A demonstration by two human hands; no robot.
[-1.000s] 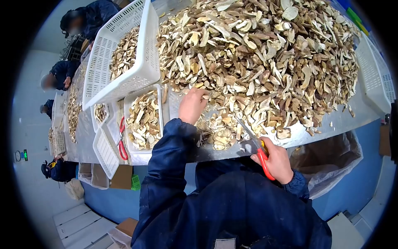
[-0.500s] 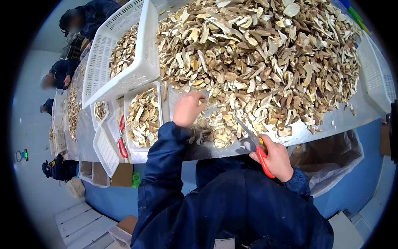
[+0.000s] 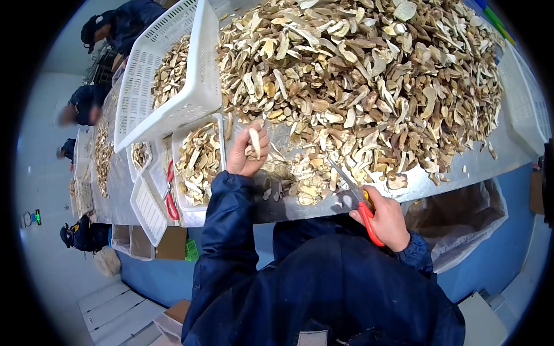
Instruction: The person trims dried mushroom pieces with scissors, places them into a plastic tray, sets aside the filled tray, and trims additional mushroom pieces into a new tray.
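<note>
Across the metal table spreads a big pile of mushroom slices, with a white basket, partly filled, just beside it. Next to the basket sits a white tray of slices. The right hand has its fingers wrapped round red-handled scissors, blades toward the pile. Near the tray, the left hand grips a pale slice in curled fingers; from where I stand, another may be tucked beneath.

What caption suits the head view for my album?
Left hand holding a pale slice, right hand gripping scissors, near a heap of mushroom-like slices.
</note>
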